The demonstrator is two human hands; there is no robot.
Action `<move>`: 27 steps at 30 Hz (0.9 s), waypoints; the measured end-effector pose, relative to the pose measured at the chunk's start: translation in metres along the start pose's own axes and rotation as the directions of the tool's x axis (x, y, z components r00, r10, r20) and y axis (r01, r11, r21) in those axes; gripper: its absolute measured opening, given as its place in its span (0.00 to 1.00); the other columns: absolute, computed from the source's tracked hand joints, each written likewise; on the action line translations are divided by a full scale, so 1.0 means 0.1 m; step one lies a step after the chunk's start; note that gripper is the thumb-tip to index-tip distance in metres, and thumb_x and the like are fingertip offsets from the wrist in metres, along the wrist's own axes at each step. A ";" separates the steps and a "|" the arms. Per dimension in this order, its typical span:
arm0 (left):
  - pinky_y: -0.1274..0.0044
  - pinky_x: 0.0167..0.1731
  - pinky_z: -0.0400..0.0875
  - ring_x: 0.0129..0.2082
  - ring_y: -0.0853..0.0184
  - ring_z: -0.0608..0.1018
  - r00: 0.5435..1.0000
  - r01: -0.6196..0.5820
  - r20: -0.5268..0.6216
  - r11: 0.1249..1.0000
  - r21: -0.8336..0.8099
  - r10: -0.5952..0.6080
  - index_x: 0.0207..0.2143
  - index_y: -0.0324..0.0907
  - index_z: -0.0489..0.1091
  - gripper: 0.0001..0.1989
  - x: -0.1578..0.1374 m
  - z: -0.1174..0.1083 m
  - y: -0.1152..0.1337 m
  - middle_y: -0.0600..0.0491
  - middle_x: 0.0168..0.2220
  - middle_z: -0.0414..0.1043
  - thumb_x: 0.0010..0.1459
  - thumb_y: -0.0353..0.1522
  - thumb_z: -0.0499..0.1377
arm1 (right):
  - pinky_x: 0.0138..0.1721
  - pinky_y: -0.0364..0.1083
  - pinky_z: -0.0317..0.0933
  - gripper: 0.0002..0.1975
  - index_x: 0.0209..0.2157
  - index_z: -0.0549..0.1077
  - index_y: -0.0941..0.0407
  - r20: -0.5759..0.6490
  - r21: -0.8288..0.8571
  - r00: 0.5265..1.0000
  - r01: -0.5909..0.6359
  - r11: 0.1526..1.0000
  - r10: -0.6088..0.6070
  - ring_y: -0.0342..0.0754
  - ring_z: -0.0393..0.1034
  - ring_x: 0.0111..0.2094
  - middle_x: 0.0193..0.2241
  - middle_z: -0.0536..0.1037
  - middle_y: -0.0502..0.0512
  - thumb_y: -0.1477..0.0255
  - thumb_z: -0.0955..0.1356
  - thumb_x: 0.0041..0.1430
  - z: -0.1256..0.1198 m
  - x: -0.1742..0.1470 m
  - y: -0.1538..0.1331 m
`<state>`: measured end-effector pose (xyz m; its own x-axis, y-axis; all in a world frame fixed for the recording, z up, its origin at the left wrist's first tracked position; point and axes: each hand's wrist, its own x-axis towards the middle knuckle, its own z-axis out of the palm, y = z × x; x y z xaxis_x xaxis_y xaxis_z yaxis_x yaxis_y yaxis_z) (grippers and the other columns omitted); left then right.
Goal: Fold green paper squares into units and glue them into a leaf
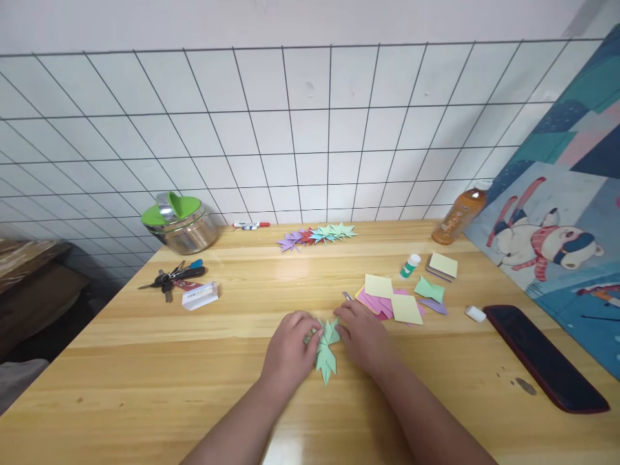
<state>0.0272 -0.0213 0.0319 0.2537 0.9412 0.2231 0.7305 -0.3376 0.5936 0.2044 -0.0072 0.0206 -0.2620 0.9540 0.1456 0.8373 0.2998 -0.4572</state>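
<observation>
On the table in front of me lies a pale green folded paper piece [327, 356] with several pointed tips. Its upper left side is pinched by the thumb and fingers of my left hand [292, 343], which partly hide it. My right hand [367, 339] has curled fingers at the upper right tip, with thumb and forefinger closed about that edge. Just beyond the right fingers, the end of a small metal tool [347, 296] shows. To the right lie loose pink paper sheets [375, 301] and pale yellow squares [407, 309].
At the back sits a row of folded paper stars [317, 235]. On the right are a glue stick [410, 265], a paper stack [442, 266], a tea bottle [459, 216] and a phone [545, 358]. Keys [169, 279], a white box [200, 296] and a green-lidded metal pot [181, 226] stand left.
</observation>
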 end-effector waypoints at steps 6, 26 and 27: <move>0.67 0.47 0.64 0.46 0.62 0.70 0.986 0.135 -0.076 0.973 -0.188 -0.152 0.41 0.44 0.69 0.11 0.07 0.04 -0.17 0.50 0.42 0.70 0.57 0.35 0.53 | 0.38 0.45 0.59 0.02 0.29 0.69 0.55 0.031 0.136 0.998 -0.059 0.989 0.055 0.47 0.67 0.37 0.32 0.72 0.51 0.76 0.66 0.53 0.00 -0.02 0.04; 0.72 0.42 0.63 0.32 0.66 0.74 0.993 0.068 0.108 0.978 -0.195 -0.048 0.29 0.44 0.72 0.06 0.07 -0.14 -0.04 0.56 0.29 0.75 0.44 0.31 0.63 | 0.41 0.47 0.59 0.16 0.43 0.65 0.53 -0.065 0.396 0.986 0.167 0.903 -0.154 0.48 0.65 0.40 0.40 0.72 0.53 0.75 0.66 0.49 -0.14 -0.13 -0.08; 0.72 0.43 0.63 0.34 0.66 0.74 0.994 0.067 0.097 0.976 -0.208 -0.048 0.34 0.45 0.72 0.11 0.07 -0.14 -0.04 0.56 0.29 0.74 0.45 0.30 0.63 | 0.42 0.47 0.59 0.16 0.43 0.66 0.53 -0.072 0.417 0.983 0.182 0.890 -0.167 0.48 0.65 0.41 0.40 0.72 0.53 0.75 0.67 0.49 -0.14 -0.13 -0.09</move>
<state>0.0168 -0.0139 0.0423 0.2789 0.9530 0.1182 0.5980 -0.2687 0.7551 0.2067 -0.0226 0.0349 -0.3629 0.8880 0.2825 0.4976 0.4410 -0.7469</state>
